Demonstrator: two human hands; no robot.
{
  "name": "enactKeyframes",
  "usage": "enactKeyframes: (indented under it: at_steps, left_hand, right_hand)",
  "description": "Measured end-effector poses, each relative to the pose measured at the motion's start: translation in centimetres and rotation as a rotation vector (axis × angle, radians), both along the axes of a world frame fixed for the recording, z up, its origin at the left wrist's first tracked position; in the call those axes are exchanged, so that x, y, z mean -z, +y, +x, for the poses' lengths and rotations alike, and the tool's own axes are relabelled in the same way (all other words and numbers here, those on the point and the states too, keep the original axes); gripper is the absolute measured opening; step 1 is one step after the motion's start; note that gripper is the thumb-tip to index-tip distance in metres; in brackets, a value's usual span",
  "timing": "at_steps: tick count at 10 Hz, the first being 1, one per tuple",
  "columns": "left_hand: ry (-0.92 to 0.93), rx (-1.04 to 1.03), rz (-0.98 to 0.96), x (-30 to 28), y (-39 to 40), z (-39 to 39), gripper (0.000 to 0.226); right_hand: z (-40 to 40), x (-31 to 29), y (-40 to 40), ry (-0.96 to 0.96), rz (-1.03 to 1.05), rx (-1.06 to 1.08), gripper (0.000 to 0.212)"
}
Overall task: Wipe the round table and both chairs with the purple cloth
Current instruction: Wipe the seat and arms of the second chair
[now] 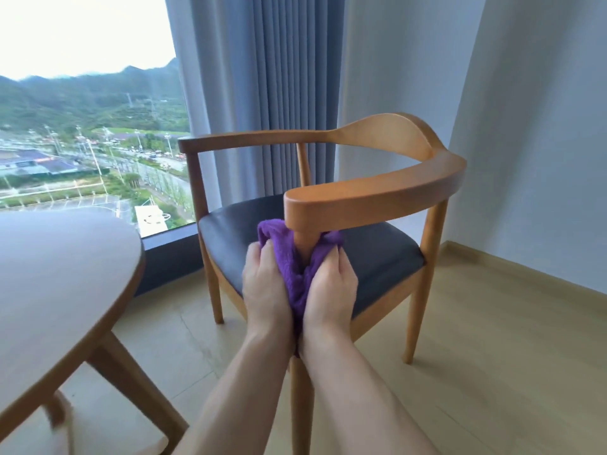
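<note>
A wooden armchair (377,188) with a dark seat pad stands in the middle of the head view, its curved armrest toward me. The purple cloth (294,270) is wrapped around the chair's near front leg, just under the armrest end. My left hand (264,284) grips the cloth on the leg's left side and my right hand (331,287) grips it on the right side, both pressed together around the post. The round wooden table (65,277) fills the lower left. No second chair is in view.
A large window (88,110) sits behind the table, with grey curtains (262,77) to its right. A pale wall (525,126) stands close behind the chair. Light wood floor (492,356) lies open to the right of the chair.
</note>
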State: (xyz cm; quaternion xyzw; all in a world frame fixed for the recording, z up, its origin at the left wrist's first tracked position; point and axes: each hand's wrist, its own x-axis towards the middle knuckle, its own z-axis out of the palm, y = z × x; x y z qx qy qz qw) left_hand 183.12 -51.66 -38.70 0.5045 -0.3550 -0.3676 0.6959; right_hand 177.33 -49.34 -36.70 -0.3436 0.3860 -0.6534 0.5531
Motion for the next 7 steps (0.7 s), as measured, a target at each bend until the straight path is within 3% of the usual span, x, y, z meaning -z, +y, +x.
enactKeyframes:
  at_steps: [1, 2, 3, 4, 5, 6, 7]
  left_hand:
    - [0.083, -0.001, 0.014, 2.4, 0.7, -0.5, 0.029]
    - [-0.01, -0.019, -0.026, -0.4, 1.9, -1.1, 0.02]
    - [0.031, -0.013, -0.171, -2.6, 1.0, -0.8, 0.02]
    - [-0.113, -0.048, -0.204, -2.2, 1.2, -0.8, 0.026]
    - [-0.142, 0.001, -0.105, 1.8, 1.7, -0.4, 0.033]
    - [-0.057, -0.052, -0.062, 2.6, 2.9, -0.4, 0.031]
    - [0.033, -0.198, -0.175, -1.7, 4.3, -1.0, 0.027]
  right_hand:
    - [-0.9, 2.3, 0.7, 0.089, 0.028, 0.062, 0.031]
    - [-1.0, 0.5, 1.0, 0.115, -0.003, 0.058, 0.035]
    - [-0.5, -1.9, 0.3, 0.093, -0.057, 0.121, 0.037]
    - [-0.4, -1.1, -0.6, 0.104, -0.069, 0.118, 0.037]
    - [-0.6, 1.4, 0.2, 0.106, 0.016, 0.061, 0.037]
    - [-1.0, 1.9, 1.7, -0.011, 0.1, 0.047, 0.035]
    - [-2.3, 0.0, 1.5, -0.251, 0.213, 0.103, 0.036]
